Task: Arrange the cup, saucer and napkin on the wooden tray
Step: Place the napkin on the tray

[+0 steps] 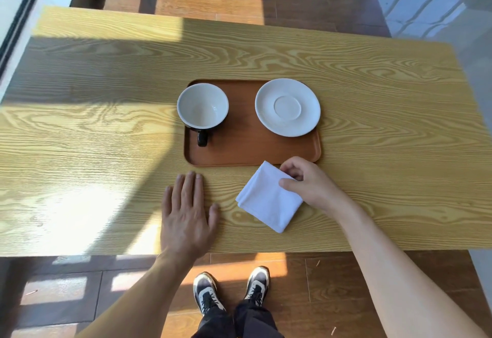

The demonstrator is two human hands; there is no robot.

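A brown wooden tray (245,148) lies in the middle of the table. On its left part stands a cup (203,105), white inside and black outside, its handle pointing toward me. A white saucer (287,107) rests on the tray's right part, overhanging the far right corner. A folded white napkin (269,199) lies on the table just in front of the tray, one corner touching the tray's near edge. My right hand (308,183) pinches the napkin's right edge between thumb and fingers. My left hand (186,212) lies flat on the table, left of the napkin, holding nothing.
The light wood-grain table (93,124) stretches wide on both sides of the tray, with its near edge just behind my hands. Below it are a wooden floor and my shoes (231,292). A window frame runs along the far left.
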